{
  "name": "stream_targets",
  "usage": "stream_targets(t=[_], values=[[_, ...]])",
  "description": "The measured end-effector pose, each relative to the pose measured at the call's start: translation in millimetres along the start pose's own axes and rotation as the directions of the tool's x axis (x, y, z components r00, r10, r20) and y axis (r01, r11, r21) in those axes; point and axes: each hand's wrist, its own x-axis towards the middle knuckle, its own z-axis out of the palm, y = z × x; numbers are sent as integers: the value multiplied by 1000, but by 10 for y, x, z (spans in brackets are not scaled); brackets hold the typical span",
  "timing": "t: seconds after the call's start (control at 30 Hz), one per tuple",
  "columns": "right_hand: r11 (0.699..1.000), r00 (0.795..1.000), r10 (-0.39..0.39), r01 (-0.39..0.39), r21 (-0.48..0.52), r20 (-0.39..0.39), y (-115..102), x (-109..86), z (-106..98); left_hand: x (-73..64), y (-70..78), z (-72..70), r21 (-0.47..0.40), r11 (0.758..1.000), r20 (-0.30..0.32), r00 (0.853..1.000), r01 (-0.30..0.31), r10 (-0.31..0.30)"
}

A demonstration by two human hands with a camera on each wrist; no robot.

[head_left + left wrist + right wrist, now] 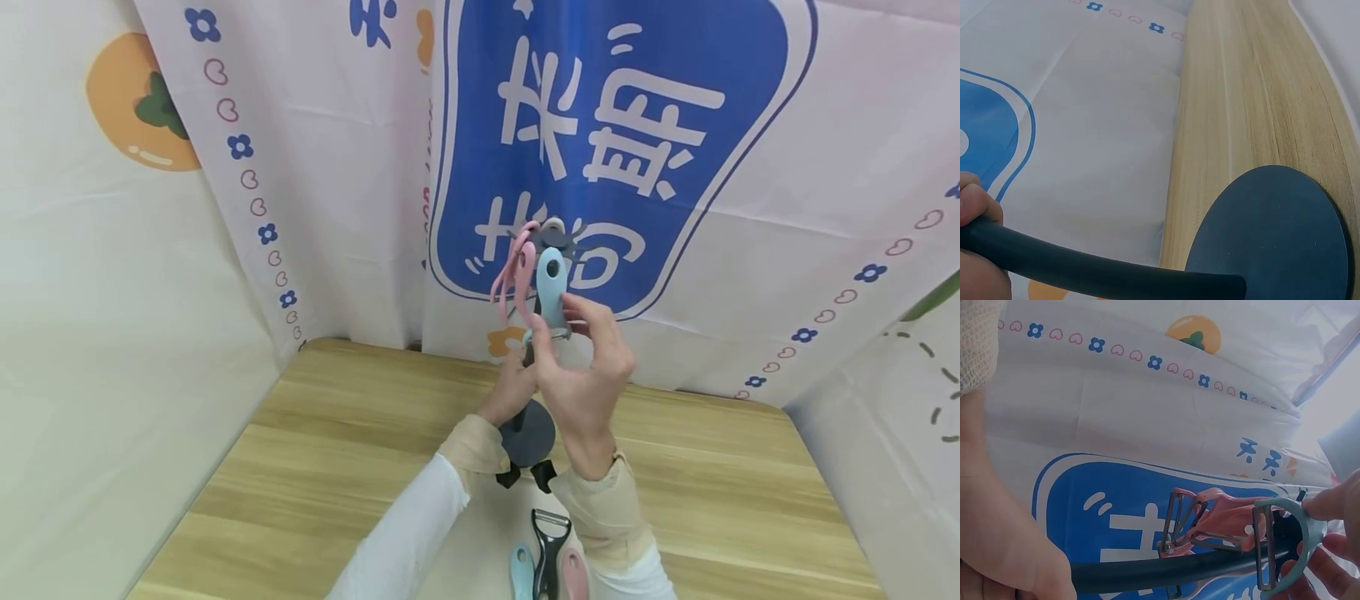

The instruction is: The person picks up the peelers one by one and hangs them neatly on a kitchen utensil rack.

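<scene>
While the left hand (512, 388) grips the dark post (1116, 272), the right hand (587, 367), nearer, pinches the blue peeler (552, 290) by its blade end between thumb and fingers (582, 305); in the head view it lies at eleven o'clock from that hand, long axis twelve-to-six.

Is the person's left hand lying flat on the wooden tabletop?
No, the left hand grips the dark pole above its round base.
</scene>
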Motion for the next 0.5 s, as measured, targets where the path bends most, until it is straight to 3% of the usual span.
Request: stream_targets(t=[0.5], values=[[999, 1000, -8, 8, -47, -7, 56, -38, 77, -4, 2, -1, 31, 999, -8, 1000, 15, -15]])
